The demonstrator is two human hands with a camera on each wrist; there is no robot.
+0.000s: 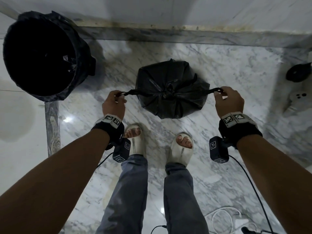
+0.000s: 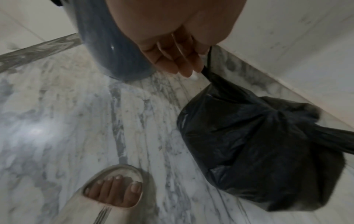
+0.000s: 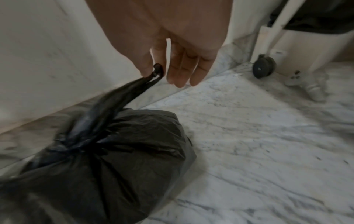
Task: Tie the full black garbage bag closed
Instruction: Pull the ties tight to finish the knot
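Now the knot-tightening step: left hand and right hand each pinch one twisted ear of the black garbage bag, on marble floor at 12 o'clock from the feet, pulling apart; next prob. needs 2nd knot w/ even pull.

Your bag sat on open marble floor, with bare floor at 3 o'clock out to the caster wheel and white adapter. At 10 o'clock the lined bin blocked the way. The wall closed off 12 o'clock just behind the bag. At 6 o'clock your sandalled feet stood near it, with cables beyond them.
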